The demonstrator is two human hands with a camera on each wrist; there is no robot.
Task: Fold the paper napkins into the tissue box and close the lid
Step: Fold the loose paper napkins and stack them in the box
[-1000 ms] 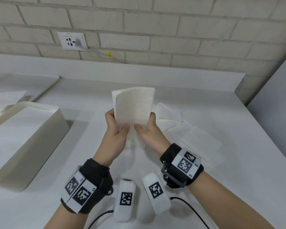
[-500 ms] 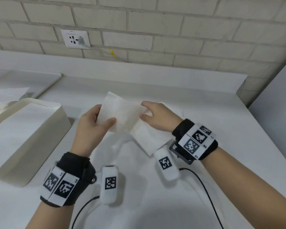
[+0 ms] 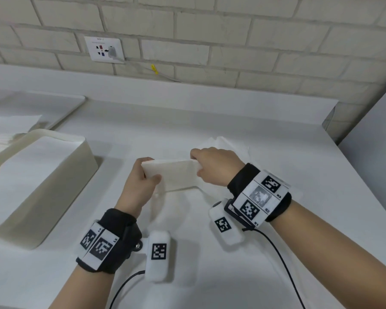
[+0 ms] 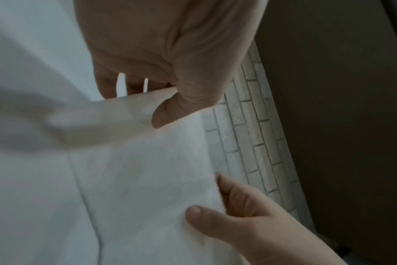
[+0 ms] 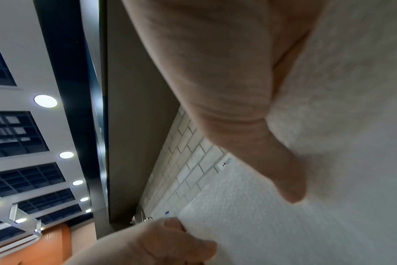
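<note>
The person holds one folded paper napkin (image 3: 172, 175) between both hands, a little above the white table (image 3: 276, 152), in front of the body. The left hand (image 3: 140, 186) grips the left end of the napkin: the thumb lies on the near face and the fingers are curled behind it. The right hand (image 3: 214, 168) pinches the right end from above, thumb on the near side and the other fingers over the far edge. In the left wrist view the same napkin (image 4: 147, 179) hangs as a flat sheet with a fold line, the left thumb (image 4: 175, 107) presses its upper edge, and the right hand (image 4: 249, 220) holds its lower corner. In the right wrist view the napkin (image 5: 283, 224) fills the right side, with the right thumb (image 5: 249, 143) lying on it.

More loose napkins (image 3: 225, 146) lie on the table behind and under the right hand, partly hidden by it. The tissue box (image 3: 40, 188) stands at the left, well apart from the hands, open, and white paper (image 3: 31, 166) already lies inside it. Behind the box there is a flat white lid (image 3: 54, 105), and beside it a stack of white sheets (image 3: 7, 128). On the brick wall (image 3: 232, 30) there is a wall socket (image 3: 104, 50) with a plug in it.
</note>
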